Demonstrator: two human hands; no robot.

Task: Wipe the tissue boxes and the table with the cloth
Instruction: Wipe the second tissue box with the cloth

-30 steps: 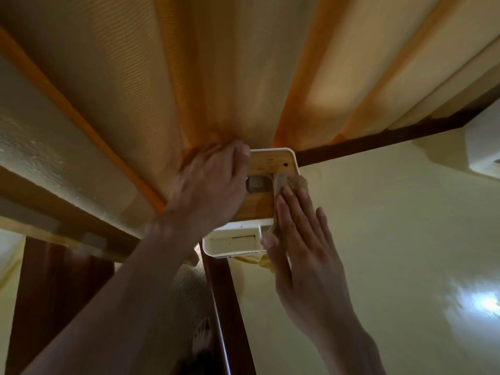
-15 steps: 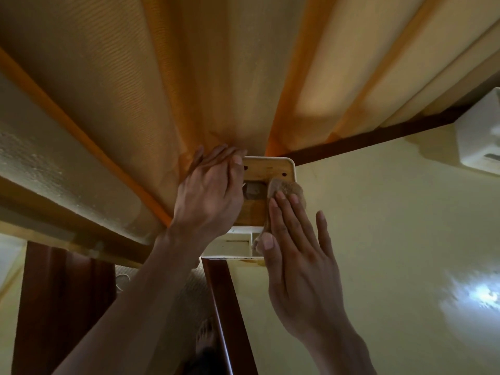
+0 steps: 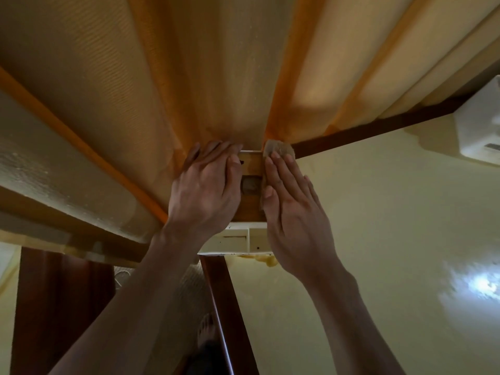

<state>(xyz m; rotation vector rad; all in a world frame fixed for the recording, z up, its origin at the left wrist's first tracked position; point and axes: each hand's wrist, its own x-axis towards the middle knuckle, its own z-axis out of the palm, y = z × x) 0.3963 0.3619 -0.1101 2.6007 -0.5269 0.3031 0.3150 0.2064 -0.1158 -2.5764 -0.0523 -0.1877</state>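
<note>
Since a second ago the cloth [image 3: 278, 150] has been carried from the middle of the tissue box [image 3: 250, 196] lid, beside the dark opening, to the far right corner of the lid, where its bunched edge now shows beyond the fingertips. The box has been shifted very little; it sits at the near left corner of the table [image 3: 378, 212], hard against the orange curtain [image 3: 216, 77] on the far side. From this it is judged that the wooden lid is being covered stroke by stroke and that the right side is nearly done, while the white front face of the box and the broad yellow tabletop appear not yet to have been wiped.

On the left, the left hand [image 3: 205, 190] is laid over the left part of the lid, its fingers gently bent over the far left edge and pressed against the curtain, so that the box is steadied; it cannot be told whether anything is truly gripped.

To the right of it, the right hand [image 3: 293, 212] is held flat, palm down, with straight fingers close together, and the cloth is pressed beneath them against the lid. Both forearms are extended from the near edge.

A second white tissue box [image 3: 479, 125] is seen at the far right, untouched.
</note>
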